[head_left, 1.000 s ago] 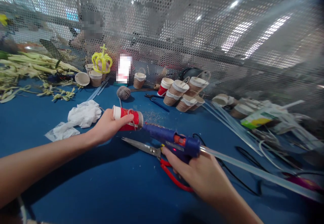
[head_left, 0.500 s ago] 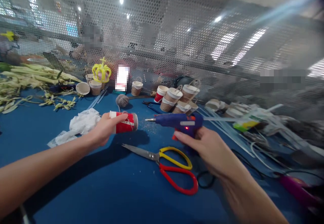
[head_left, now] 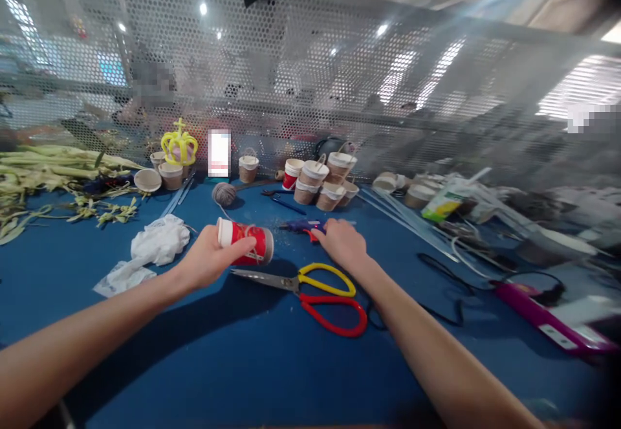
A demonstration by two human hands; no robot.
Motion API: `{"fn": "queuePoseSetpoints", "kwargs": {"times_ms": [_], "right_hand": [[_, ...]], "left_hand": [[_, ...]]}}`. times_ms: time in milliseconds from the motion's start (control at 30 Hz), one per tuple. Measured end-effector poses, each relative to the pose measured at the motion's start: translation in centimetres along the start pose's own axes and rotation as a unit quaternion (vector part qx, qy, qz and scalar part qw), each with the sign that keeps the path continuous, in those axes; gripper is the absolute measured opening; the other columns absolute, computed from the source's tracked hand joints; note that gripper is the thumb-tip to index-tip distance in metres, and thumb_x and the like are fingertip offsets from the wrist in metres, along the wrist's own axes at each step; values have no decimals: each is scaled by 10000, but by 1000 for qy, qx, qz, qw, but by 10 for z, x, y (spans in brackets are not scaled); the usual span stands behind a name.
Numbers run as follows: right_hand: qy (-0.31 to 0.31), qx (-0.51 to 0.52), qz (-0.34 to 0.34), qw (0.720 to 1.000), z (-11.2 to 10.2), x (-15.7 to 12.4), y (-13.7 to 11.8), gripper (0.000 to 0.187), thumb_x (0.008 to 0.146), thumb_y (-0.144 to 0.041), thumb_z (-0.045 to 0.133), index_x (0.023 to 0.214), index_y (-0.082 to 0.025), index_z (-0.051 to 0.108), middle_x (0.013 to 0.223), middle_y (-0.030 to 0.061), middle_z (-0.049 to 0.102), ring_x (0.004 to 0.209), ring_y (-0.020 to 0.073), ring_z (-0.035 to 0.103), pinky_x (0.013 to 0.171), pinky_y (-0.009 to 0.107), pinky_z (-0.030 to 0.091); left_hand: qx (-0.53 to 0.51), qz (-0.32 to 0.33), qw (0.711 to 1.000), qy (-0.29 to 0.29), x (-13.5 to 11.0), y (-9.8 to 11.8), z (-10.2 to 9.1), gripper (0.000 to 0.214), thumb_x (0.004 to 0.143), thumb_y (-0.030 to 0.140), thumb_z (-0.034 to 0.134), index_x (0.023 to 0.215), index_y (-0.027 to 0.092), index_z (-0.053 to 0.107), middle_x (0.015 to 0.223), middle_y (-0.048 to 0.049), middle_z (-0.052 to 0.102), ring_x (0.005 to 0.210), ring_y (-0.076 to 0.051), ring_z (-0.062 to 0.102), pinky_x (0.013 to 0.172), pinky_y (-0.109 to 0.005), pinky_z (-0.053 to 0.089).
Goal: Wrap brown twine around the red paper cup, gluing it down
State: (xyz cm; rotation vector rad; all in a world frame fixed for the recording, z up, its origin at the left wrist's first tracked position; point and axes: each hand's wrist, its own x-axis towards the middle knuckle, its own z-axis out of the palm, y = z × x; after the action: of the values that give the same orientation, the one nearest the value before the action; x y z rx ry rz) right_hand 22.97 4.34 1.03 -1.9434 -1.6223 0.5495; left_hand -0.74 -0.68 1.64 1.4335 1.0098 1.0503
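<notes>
My left hand (head_left: 208, 261) is closed around a red paper cup (head_left: 262, 246) with a white rim, tipped on its side above the table. Grey twine is wound on the cup and leads towards a ball of twine (head_left: 224, 194) behind it. Farther right, my right hand (head_left: 345, 246) grips a blue glue gun (head_left: 297, 225) with a red trigger, low over the table, nozzle pointing left; the hand covers much of its body. Large scissors (head_left: 292, 284) with one yellow and one red handle lie between my forearms.
Brown cups (head_left: 331, 197) are stacked at the back, before a perforated metal screen (head_left: 286, 47). Crumpled white plastic (head_left: 160, 240) and plant stalks (head_left: 63, 160) lie left. Clear glue sticks (head_left: 412, 222), cords and a purple power strip (head_left: 538, 316) are on the right.
My right hand has lowered the glue gun towards the table, away from me. The cup in my left hand has come slightly nearer and tilted. The camera view has shifted right.
</notes>
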Motion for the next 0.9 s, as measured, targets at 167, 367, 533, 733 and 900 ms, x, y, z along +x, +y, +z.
{"fn": "queuePoseSetpoints", "kwargs": {"times_ms": [167, 367, 533, 733, 900], "right_hand": [[-139, 67, -101, 983, 0, -31, -42, 468, 820, -511, 364, 685, -169, 652, 826, 60, 669, 796, 160, 599, 741, 272, 433], [-396, 333, -38, 855, 24, -34, -54, 650, 783, -641, 258, 741, -141, 670, 718, 62, 667, 724, 137, 594, 763, 279, 426], [-435, 471, -55, 765, 30, -38, -54, 352, 701, -464, 596, 891, -172, 649, 813, 36, 658, 776, 124, 580, 769, 263, 423], [-344, 446, -81, 822, 18, -57, -59, 140, 607, -222, 704, 714, -153, 646, 776, 6, 632, 683, 92, 559, 696, 244, 433], [-213, 451, -155, 853, 15, -65, -56, 88, 651, -245, 668, 677, -171, 630, 668, -33, 610, 650, 69, 528, 695, 227, 404]], "left_hand": [[110, 43, 991, -64, -1, 7, 4, 228, 699, 302, 552, 540, 145, 507, 473, 60, 407, 450, -69, 328, 424, -185, 266], [147, 23, 981, -122, 0, 13, 7, 233, 705, 324, 531, 572, 133, 515, 506, 52, 400, 478, -73, 326, 449, -191, 269], [122, -17, 979, -160, -4, 8, 7, 236, 677, 331, 561, 559, 138, 495, 496, 60, 398, 461, -68, 320, 435, -187, 251], [66, -32, 988, -139, -10, -1, 13, 209, 674, 329, 603, 641, 127, 563, 533, 41, 503, 480, -80, 411, 466, -192, 307], [-60, -94, 989, -102, -14, -4, 8, 165, 622, 270, 669, 660, 117, 621, 559, 20, 601, 487, -76, 486, 485, -174, 357]]}}
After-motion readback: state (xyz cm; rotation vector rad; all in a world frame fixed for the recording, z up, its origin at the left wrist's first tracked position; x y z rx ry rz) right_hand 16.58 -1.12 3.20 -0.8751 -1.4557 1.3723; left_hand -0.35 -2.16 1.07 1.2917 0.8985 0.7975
